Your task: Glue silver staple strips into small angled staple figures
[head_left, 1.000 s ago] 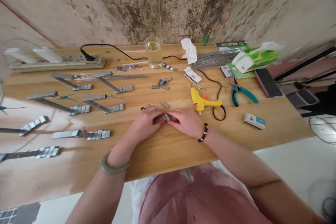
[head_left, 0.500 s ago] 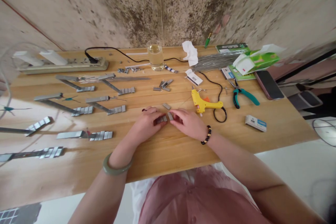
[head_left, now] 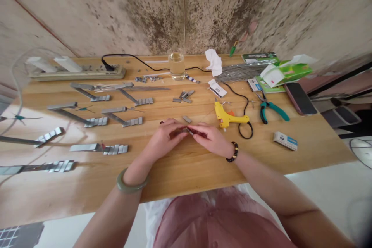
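My left hand (head_left: 163, 140) and my right hand (head_left: 214, 139) meet fingertip to fingertip over the middle of the wooden table. Between the fingers shows the edge of a grey strip of staples (head_left: 190, 131), pinched by my right hand. My left fingers are closed around a short row of staple strips, now mostly covered by them. Just beyond my fingertips lies one loose staple strip (head_left: 186, 119). Farther back is a small pile of staple strips (head_left: 184, 95). To the right of my right hand rests a yellow glue gun (head_left: 232, 118).
Several bent grey metal pieces (head_left: 94, 147) with stepped ends occupy the left side. At the back stand a power strip (head_left: 95, 73) and a glass of liquid (head_left: 176, 66). Teal-handled pliers (head_left: 276, 110), a small box (head_left: 285, 140), a phone (head_left: 300, 99) and thin wires (head_left: 245, 71) lie right.
My hands have come closer together, bringing the right hand's staple strip against the left hand's row. The row, visible before, is now mostly hidden. The whole view has shifted slightly.
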A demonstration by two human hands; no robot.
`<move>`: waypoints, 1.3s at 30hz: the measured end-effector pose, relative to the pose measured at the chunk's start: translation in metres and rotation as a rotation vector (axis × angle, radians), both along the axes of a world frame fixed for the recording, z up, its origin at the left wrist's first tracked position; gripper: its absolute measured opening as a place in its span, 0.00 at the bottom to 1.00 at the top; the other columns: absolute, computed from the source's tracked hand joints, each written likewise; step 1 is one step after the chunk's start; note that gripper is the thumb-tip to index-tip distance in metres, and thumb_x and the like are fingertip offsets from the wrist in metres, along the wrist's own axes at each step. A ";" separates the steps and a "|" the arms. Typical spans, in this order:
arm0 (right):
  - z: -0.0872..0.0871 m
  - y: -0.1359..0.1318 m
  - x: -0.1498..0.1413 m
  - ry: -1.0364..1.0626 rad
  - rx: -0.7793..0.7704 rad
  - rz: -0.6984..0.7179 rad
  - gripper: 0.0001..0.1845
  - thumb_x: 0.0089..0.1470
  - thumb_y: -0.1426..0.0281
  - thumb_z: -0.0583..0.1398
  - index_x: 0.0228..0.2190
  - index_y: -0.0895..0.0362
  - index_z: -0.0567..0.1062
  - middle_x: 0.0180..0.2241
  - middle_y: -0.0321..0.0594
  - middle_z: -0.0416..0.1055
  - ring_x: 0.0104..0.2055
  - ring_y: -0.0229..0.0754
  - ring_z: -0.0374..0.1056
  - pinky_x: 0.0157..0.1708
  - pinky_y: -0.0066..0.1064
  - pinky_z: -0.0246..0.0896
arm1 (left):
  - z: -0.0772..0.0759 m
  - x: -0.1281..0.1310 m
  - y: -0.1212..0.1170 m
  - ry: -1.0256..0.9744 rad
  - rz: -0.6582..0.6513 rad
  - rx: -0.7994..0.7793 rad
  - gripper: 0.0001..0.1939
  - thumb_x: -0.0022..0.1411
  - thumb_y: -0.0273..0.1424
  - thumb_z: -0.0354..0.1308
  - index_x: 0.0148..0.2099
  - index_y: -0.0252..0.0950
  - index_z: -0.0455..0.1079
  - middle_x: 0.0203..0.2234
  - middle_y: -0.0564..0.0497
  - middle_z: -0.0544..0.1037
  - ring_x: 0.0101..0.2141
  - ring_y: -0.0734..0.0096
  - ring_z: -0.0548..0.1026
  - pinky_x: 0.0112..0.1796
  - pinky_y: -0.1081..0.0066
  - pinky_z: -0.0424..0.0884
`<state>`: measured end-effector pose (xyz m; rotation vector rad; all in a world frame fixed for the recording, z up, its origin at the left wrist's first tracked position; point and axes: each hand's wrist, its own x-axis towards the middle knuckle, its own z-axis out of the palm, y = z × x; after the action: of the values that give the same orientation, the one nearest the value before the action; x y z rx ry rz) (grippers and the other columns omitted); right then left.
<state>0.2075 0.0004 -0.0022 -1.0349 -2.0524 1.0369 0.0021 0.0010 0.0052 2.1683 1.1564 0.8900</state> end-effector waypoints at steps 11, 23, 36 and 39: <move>-0.003 -0.001 -0.001 -0.067 0.203 0.024 0.14 0.57 0.76 0.56 0.44 0.58 0.75 0.35 0.42 0.73 0.35 0.39 0.69 0.39 0.32 0.66 | -0.005 0.001 0.001 0.013 0.004 0.056 0.07 0.59 0.30 0.60 0.42 0.37 0.73 0.33 0.47 0.78 0.36 0.65 0.72 0.40 0.63 0.66; 0.000 0.000 0.000 -0.163 0.285 -0.034 0.07 0.58 0.72 0.59 0.40 0.59 0.74 0.36 0.42 0.74 0.39 0.41 0.70 0.41 0.32 0.66 | -0.002 0.002 -0.002 0.006 -0.018 0.175 0.05 0.60 0.29 0.59 0.40 0.37 0.72 0.30 0.48 0.77 0.34 0.66 0.72 0.39 0.63 0.66; -0.002 -0.001 -0.003 -0.255 0.314 -0.009 0.06 0.58 0.73 0.58 0.39 0.59 0.73 0.38 0.44 0.73 0.39 0.43 0.69 0.41 0.35 0.65 | -0.003 0.006 -0.002 0.015 -0.076 0.219 0.04 0.61 0.26 0.57 0.40 0.37 0.70 0.30 0.49 0.77 0.33 0.68 0.73 0.37 0.66 0.68; 0.000 -0.002 -0.004 -0.113 0.205 -0.050 0.09 0.56 0.74 0.60 0.41 0.59 0.74 0.39 0.43 0.74 0.39 0.41 0.70 0.41 0.33 0.66 | -0.001 0.006 -0.004 -0.040 -0.063 0.208 0.05 0.60 0.26 0.58 0.40 0.37 0.71 0.30 0.50 0.78 0.32 0.69 0.74 0.36 0.67 0.69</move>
<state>0.2034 -0.0017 -0.0017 -1.0531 -2.1592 0.7390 0.0077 -0.0026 0.0039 2.3266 1.0095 1.0617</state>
